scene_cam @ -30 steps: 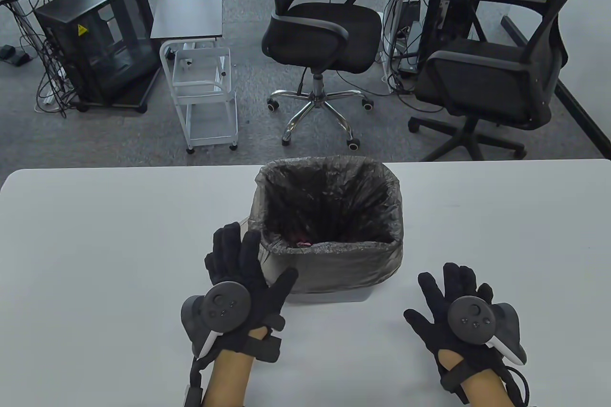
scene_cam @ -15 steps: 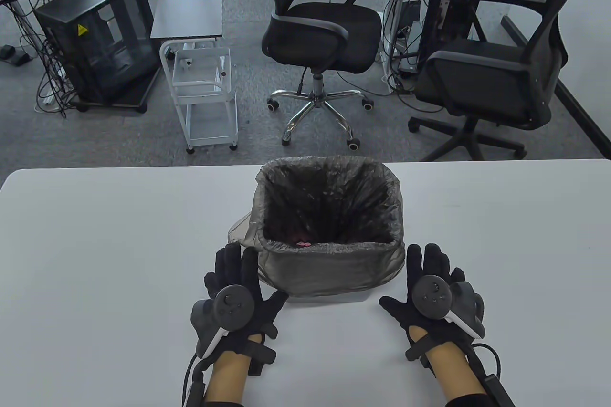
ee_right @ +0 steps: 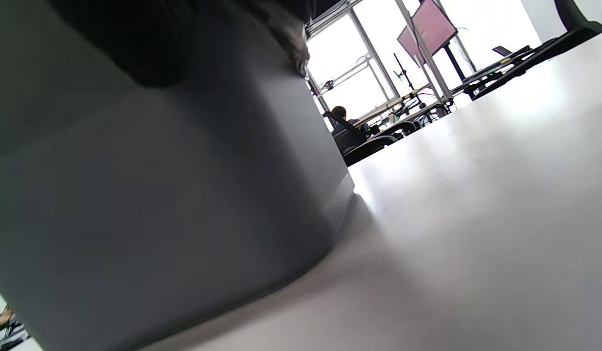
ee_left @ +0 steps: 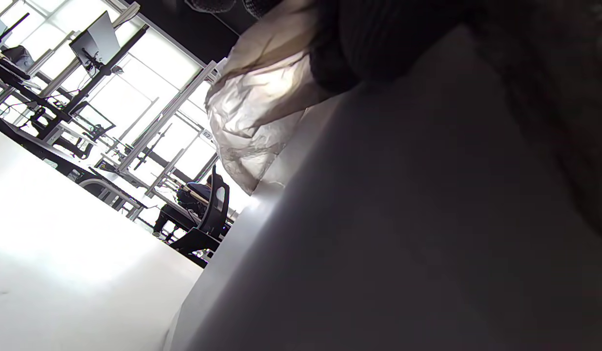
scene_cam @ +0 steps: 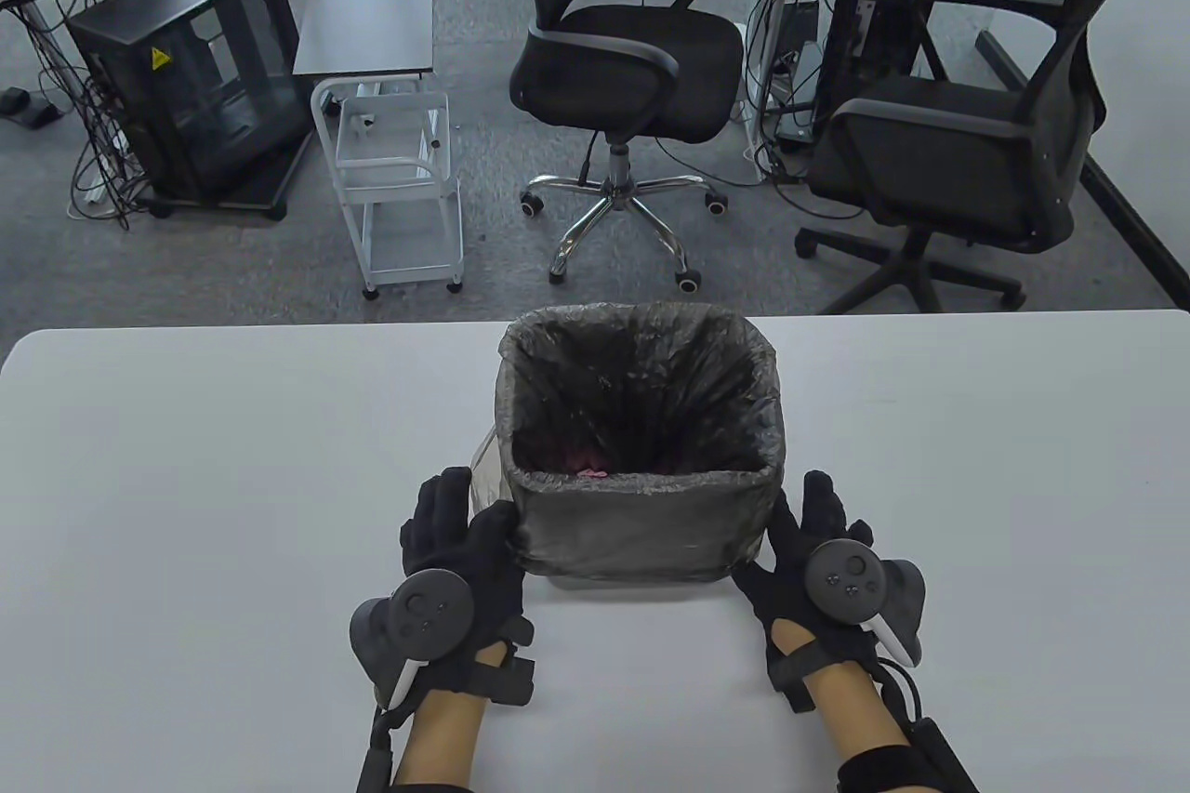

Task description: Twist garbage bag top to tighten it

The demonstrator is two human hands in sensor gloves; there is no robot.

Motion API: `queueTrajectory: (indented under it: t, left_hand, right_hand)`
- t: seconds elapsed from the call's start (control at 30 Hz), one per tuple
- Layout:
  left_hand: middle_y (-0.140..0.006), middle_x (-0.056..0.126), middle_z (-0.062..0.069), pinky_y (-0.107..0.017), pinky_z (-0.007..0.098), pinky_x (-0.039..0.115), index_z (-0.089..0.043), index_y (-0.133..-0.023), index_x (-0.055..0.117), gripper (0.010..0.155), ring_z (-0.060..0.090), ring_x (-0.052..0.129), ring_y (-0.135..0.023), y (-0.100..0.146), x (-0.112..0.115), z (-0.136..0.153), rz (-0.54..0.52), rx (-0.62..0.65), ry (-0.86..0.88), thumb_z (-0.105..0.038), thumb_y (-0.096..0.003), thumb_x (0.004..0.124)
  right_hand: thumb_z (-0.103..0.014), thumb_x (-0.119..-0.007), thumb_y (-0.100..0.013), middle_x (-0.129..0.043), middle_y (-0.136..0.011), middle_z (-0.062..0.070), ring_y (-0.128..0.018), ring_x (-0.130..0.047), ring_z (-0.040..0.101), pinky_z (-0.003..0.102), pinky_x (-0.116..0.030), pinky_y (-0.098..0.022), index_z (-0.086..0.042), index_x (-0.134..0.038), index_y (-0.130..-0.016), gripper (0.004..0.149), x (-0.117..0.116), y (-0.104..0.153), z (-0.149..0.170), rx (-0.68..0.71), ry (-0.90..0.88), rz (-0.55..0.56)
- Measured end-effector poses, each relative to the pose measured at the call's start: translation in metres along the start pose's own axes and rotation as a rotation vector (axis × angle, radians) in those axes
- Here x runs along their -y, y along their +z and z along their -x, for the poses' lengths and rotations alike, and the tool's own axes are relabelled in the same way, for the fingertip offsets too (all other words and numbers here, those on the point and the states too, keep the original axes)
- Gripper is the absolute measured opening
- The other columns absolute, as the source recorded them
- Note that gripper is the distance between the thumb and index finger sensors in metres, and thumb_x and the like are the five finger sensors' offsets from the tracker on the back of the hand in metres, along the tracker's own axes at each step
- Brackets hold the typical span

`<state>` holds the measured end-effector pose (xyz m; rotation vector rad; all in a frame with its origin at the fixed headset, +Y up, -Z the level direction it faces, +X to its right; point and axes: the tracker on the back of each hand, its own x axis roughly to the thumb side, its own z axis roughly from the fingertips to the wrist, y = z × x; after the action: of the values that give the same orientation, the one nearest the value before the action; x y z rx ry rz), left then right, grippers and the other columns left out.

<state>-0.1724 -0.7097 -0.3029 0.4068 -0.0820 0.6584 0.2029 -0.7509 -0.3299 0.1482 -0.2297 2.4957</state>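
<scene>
Two hands, left hand (scene_cam: 465, 556), right hand (scene_cam: 807, 556), seemingly pressing garbage bag (scene_cam: 641, 523) overhang

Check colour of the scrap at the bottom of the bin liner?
Pink. The scrap lies low inside the garbage bag; table view shows it best.

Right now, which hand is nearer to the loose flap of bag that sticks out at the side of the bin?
Left. The left hand presses the bag's overhang at the bin's near left corner, beside the flap. The right hand is at the opposite corner.
</scene>
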Motion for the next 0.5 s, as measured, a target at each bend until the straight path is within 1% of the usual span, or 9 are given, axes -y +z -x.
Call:
queueTrajectory:
  t: [0.03, 0.1, 0.23, 0.33, 0.5]
  left_hand:
    - [-0.115, 0.030, -0.004, -0.068, 0.074, 0.040, -0.034, -0.091, 0.074, 0.045, 0.030, 0.031, -0.109, 0.000, 0.000, 0.000, -0.002, -0.001, 0.003, -0.047, -0.0481, 0.075]
    - [-0.115, 0.031, -0.004, -0.068, 0.074, 0.040, -0.034, -0.091, 0.074, 0.045, 0.030, 0.032, -0.109, 0.000, 0.000, 0.000, -0.005, 0.000, 0.006, -0.047, -0.0481, 0.075]
    - [-0.115, 0.033, -0.004, -0.068, 0.074, 0.040, -0.034, -0.090, 0.076, 0.044, 0.031, 0.032, -0.109, 0.000, -0.005, 0.001, -0.023, -0.008, 0.029, -0.047, -0.0480, 0.075]
    - [-0.115, 0.034, -0.003, -0.068, 0.074, 0.039, -0.033, -0.090, 0.077, 0.044, 0.030, 0.030, -0.109, 0.001, -0.009, 0.002, -0.039, -0.010, 0.048, -0.048, -0.0479, 0.075]
    - [-0.115, 0.035, -0.003, -0.068, 0.074, 0.038, -0.034, -0.090, 0.077, 0.044, 0.030, 0.029, -0.109, 0.002, -0.020, 0.001, -0.077, -0.010, 0.099, -0.048, -0.0480, 0.075]
  right_hand:
    - [-0.061, -0.078, -0.049, -0.014, -0.109, 0.022, -0.097, -0.034, 0.057, 0.081, -0.024, -0.060, -0.025, -0.055, -0.109, 0.073, 0.000, 0.001, 0.000, 0.005, -0.034, 0.020]
    - [-0.058, -0.075, -0.051, -0.021, -0.109, 0.022, -0.097, -0.040, 0.056, 0.081, -0.026, -0.060, -0.024, -0.068, -0.103, 0.063, 0.002, 0.003, -0.002, 0.015, -0.074, 0.083]
    - [-0.052, -0.073, -0.053, -0.035, -0.110, 0.020, -0.096, -0.052, 0.053, 0.080, -0.032, -0.062, -0.022, -0.083, -0.091, 0.050, 0.012, 0.006, -0.007, 0.033, -0.091, 0.180]
    - [-0.052, -0.073, -0.053, -0.040, -0.110, 0.019, -0.096, -0.056, 0.051, 0.079, -0.034, -0.062, -0.023, -0.086, -0.088, 0.047, 0.021, 0.008, -0.010, 0.062, -0.087, 0.228]
    - [-0.051, -0.072, -0.053, -0.044, -0.109, 0.020, -0.094, -0.060, 0.050, 0.079, -0.036, -0.063, -0.023, -0.086, -0.087, 0.046, 0.037, 0.015, -0.011, 0.095, -0.108, 0.308]
